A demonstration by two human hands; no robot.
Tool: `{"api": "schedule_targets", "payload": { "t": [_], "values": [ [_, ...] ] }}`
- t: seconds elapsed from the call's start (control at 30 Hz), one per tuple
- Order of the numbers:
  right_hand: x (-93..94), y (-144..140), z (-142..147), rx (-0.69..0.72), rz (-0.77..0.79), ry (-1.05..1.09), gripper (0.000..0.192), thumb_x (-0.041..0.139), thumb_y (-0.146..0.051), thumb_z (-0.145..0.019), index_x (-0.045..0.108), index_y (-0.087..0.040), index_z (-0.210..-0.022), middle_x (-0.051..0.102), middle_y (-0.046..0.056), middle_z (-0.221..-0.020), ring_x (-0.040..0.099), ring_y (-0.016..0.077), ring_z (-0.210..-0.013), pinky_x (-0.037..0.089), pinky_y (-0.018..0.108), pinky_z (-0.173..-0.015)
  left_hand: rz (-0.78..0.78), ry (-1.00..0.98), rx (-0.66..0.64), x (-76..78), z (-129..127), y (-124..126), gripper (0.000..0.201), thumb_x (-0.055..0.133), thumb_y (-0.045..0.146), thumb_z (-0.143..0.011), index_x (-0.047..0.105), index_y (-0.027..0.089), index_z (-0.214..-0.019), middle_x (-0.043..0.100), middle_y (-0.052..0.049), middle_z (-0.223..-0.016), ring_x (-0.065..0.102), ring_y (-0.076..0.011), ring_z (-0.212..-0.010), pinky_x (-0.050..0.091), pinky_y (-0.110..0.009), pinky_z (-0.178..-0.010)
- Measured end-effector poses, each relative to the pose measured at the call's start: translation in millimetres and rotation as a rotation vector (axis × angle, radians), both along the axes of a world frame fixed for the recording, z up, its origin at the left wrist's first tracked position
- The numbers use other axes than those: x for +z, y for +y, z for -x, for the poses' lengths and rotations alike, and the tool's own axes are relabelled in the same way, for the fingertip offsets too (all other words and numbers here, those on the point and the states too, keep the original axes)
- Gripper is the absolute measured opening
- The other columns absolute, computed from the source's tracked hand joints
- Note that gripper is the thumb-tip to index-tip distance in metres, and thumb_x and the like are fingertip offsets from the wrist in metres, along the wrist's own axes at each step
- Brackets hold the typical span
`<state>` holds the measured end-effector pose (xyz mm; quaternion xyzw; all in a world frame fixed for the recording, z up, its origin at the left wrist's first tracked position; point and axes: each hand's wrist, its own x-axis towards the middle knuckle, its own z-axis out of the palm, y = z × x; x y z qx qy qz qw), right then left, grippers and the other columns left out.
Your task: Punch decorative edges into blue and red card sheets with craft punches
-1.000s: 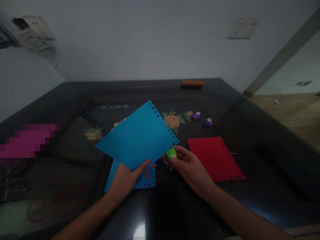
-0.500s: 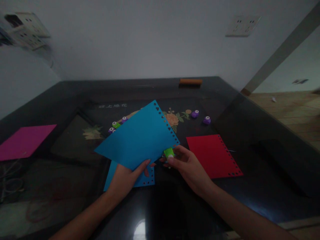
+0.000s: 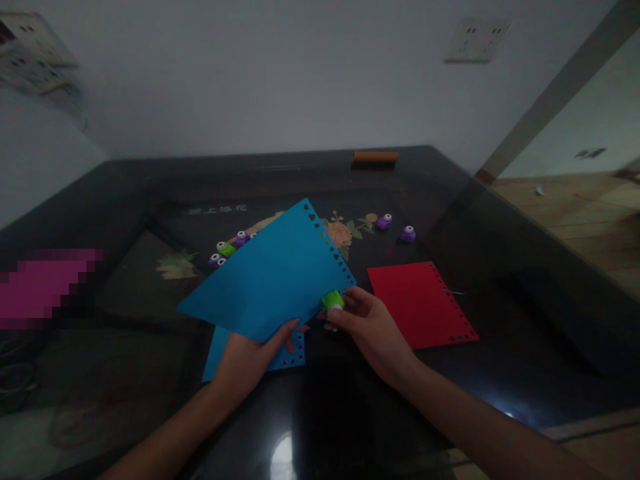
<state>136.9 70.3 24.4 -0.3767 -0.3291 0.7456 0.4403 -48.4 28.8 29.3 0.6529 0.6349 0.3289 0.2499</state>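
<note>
My left hand (image 3: pixel 255 357) pinches the lower edge of a blue sheet of paper (image 3: pixel 270 280), held tilted above the table. Punched shapes run in a row along the sheet's right edge. A green craft punch (image 3: pixel 333 301) with a white button sits at the sheet's lower right corner, gripped by my right hand (image 3: pixel 367 320) with the thumb by the button. Whether the button is pressed down I cannot tell. Beneath the held sheet lies a second blue sheet (image 3: pixel 213 360), also with punched holes and partly covered by my left hand.
A red punched sheet (image 3: pixel 420 303) lies to the right and a pink sheet (image 3: pixel 45 287) at far left. Purple punches (image 3: pixel 408 234) and a green punch (image 3: pixel 226 249) stand farther back. Scissors (image 3: pixel 17 377) are at left; an orange-brown roll (image 3: pixel 375 157) lies near the wall.
The whole view has shifted slightly, with things appearing a little farther left and higher. Both hands keep their hold on the blue sheet and the green punch.
</note>
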Motion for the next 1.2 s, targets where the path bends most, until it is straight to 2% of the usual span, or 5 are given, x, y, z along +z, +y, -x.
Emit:
{"api": "schedule_targets", "payload": {
  "t": [0.23, 0.5, 0.67, 1.0, 1.2],
  "values": [
    [-3.8, -0.5, -0.4, 0.005, -0.018, -0.023, 0.03, 0.082, -0.021, -0.058, 0.064, -0.02, -0.081, 0.064, -0.002, -0.077, 0.061, 0.0127, -0.071, 0.047, 0.025, -0.063, -0.025, 0.038, -0.035, -3.7, 3.6, 0.2, 0.041, 0.053, 0.04, -0.084, 0.059, 0.024, -0.046, 0.068, 0.001, -0.054, 0.067, -0.0187, -0.06, 0.055, -0.032, -0.074],
    [-0.3, -0.9, 0.4, 0.004, 0.0, -0.035, 0.032, 0.082, -0.023, -0.057, 0.062, -0.02, -0.081, 0.064, -0.001, -0.078, 0.06, 0.0129, -0.072, 0.045, 0.024, -0.06, 0.043, -0.049, -0.027, -1.0, 3.7, 0.2, 0.039, 0.055, 0.037, -0.084, 0.057, 0.023, -0.048, 0.068, 0.001, -0.054, 0.066, -0.0184, -0.059, 0.054, -0.03, -0.066],
    [3.3, -1.5, 0.0, 0.015, -0.02, -0.071, 0.031, 0.081, -0.025, -0.058, 0.063, -0.02, -0.083, 0.064, 0.0, -0.08, 0.058, 0.0135, -0.072, 0.045, 0.025, -0.059, 0.014, -0.016, -0.02, -0.8, 2.9, 0.8, 0.038, 0.056, 0.038, -0.083, 0.056, 0.023, -0.048, 0.067, 0.002, -0.053, 0.064, -0.0178, -0.055, 0.054, -0.032, -0.07],
    [1.9, -0.7, -0.7, 0.011, -0.029, -0.092, 0.033, 0.082, -0.029, -0.057, 0.063, -0.019, -0.082, 0.063, 0.0, -0.078, 0.057, 0.0131, -0.07, 0.042, 0.025, -0.056, 0.044, -0.053, -0.033, 1.8, -0.3, 1.4, 0.041, 0.054, 0.039, -0.083, 0.054, 0.023, -0.046, 0.071, -0.001, -0.062, 0.067, -0.0205, -0.067, 0.054, -0.037, -0.08],
    [3.3, -0.1, -1.3, 0.005, -0.033, -0.105, 0.034, 0.082, -0.03, -0.058, 0.064, -0.02, -0.084, 0.063, 0.0, -0.081, 0.054, 0.0125, -0.068, 0.04, 0.024, -0.055, 0.071, -0.086, -0.046, 2.8, -1.2, 1.8, 0.043, 0.053, 0.037, -0.083, 0.052, 0.024, -0.042, 0.069, 0.0, -0.057, 0.068, -0.0212, -0.069, 0.054, -0.038, -0.083]
  ]
}}
